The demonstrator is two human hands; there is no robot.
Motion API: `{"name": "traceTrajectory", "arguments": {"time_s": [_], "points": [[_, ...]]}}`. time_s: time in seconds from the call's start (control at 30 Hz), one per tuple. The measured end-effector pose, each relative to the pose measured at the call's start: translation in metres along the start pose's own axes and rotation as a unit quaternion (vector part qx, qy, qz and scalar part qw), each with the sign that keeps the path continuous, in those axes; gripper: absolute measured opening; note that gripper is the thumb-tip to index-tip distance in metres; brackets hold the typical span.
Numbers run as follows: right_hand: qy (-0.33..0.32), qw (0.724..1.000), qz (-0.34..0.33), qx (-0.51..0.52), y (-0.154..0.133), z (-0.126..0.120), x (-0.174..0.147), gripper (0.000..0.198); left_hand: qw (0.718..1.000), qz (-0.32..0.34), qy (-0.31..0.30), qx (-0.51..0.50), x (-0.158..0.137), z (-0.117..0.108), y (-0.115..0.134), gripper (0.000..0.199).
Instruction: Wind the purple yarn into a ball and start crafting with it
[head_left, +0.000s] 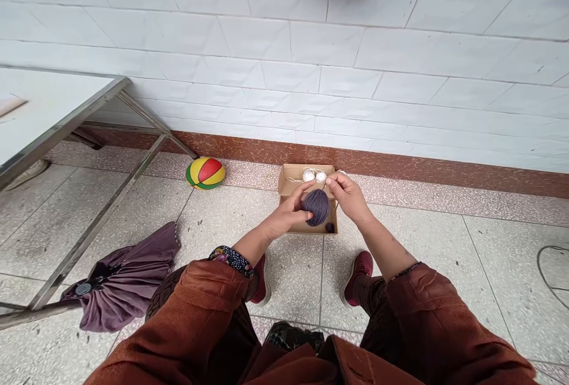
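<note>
A dark purple-grey ball of yarn (316, 207) is in my left hand (287, 214), with the thumb and fingers curled around its left side. My right hand (349, 196) is closed in a pinch just above and right of the ball, on what looks like the yarn's loose end. Below both hands lies a cardboard box (284, 180), with two compartments visible. Its far part holds two small white yarn balls (314, 175) with loose white strands. A small dark ball (329, 228) sits in the near right corner. My hands hide the middle of the box.
A yellow, red and green ball (205, 172) lies on the floor by a metal-framed table (66, 112) at left. Purple cloth (128, 278) lies near the table leg. The tiled wall (267, 64) rises behind the box. A dark cable (544, 272) loops at far right.
</note>
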State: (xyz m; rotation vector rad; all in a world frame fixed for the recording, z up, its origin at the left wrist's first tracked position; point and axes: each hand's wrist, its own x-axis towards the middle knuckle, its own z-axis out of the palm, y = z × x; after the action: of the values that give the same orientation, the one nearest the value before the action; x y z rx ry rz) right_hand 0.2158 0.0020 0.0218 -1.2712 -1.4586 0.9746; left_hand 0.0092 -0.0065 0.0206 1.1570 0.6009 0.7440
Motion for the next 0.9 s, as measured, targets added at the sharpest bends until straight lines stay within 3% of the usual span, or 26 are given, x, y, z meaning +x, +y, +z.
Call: {"name": "traceTrajectory", "arguments": {"time_s": [0.2, 0.47, 0.63, 0.77, 0.9], "points": [[-0.026, 0.996, 0.015, -0.083, 0.016, 0.008, -0.001, 0.030, 0.986, -0.025, 0.008, -0.163, -0.003, 0.003, 0.007, 0.069], [-0.105, 0.983, -0.017, -0.151, 0.021, 0.025, -0.007, 0.020, 0.975, 0.013, 0.107, -0.195, 0.000, -0.012, 0.010, 0.059], [-0.168, 0.978, -0.038, -0.119, 0.008, 0.029, -0.012, 0.023, 0.965, 0.039, 0.190, -0.173, 0.005, -0.024, 0.005, 0.053], [-0.232, 0.970, -0.045, -0.055, -0.011, 0.027, -0.017, 0.027, 0.959, 0.036, 0.263, -0.096, 0.007, -0.029, -0.001, 0.049], [-0.233, 0.972, -0.003, 0.034, -0.024, 0.018, -0.016, 0.033, 0.966, 0.016, 0.255, 0.035, 0.007, -0.026, -0.007, 0.064]]}}
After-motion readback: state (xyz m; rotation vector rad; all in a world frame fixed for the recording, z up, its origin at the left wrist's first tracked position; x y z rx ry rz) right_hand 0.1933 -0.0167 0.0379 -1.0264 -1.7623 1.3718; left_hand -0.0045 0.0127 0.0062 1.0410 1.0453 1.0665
